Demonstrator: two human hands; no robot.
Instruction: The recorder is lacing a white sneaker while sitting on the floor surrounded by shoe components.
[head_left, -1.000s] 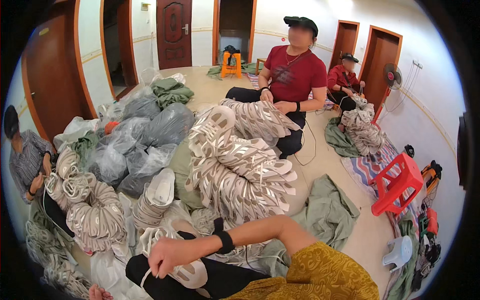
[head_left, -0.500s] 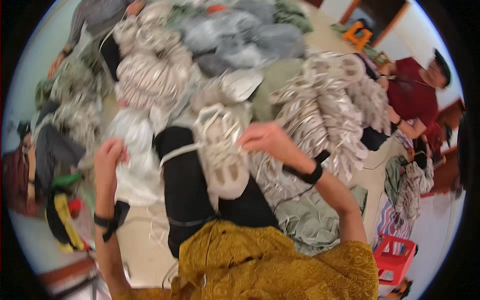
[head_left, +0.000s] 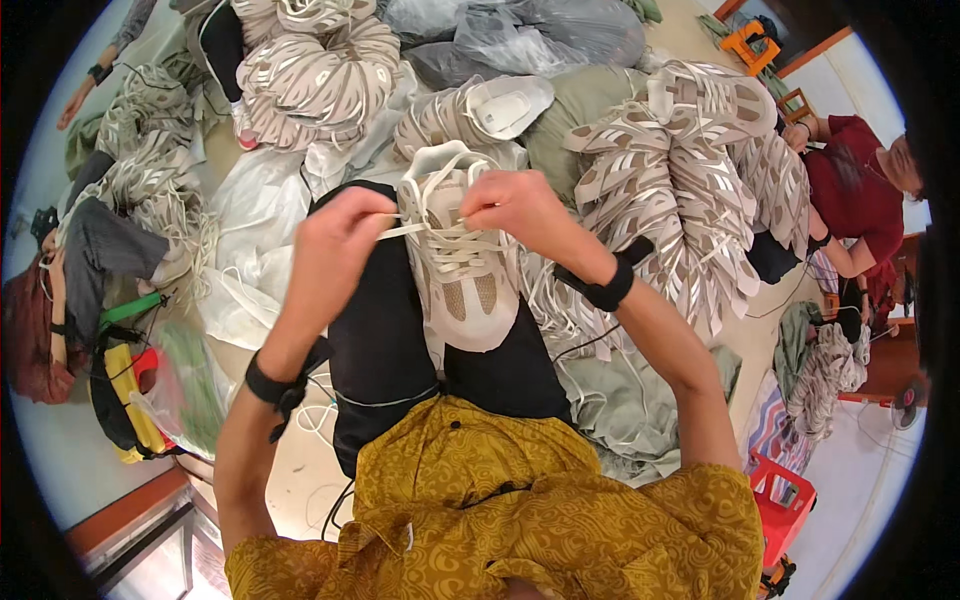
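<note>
A beige shoe upper (head_left: 474, 300) with tan mesh panels rests across my black-clad thighs, its toe toward me. Cream shoelace (head_left: 404, 231) is threaded in rows over its tongue. On the left side of the upper, my left hand (head_left: 340, 245) pinches a length of this lace, which runs taut from the eyelets. Over the upper's right eyelets, my right hand (head_left: 528, 208) is closed, thumb and forefinger pinching the lace close to the tongue. The exact spot between the right fingertips is partly hidden.
Nested stacks of similar shoe uppers lie ahead right (head_left: 660, 200) and ahead left (head_left: 315, 90). Grey plastic bags (head_left: 520, 40) sit at the back. White plastic sheeting (head_left: 255, 200) spreads to my left. A person in a dark red shirt (head_left: 855, 185) works at right, near a red stool (head_left: 782, 505).
My left hand has moved up and right to the upper and now pinches the lace. My right hand has shifted up and slightly left over the eyelets.
</note>
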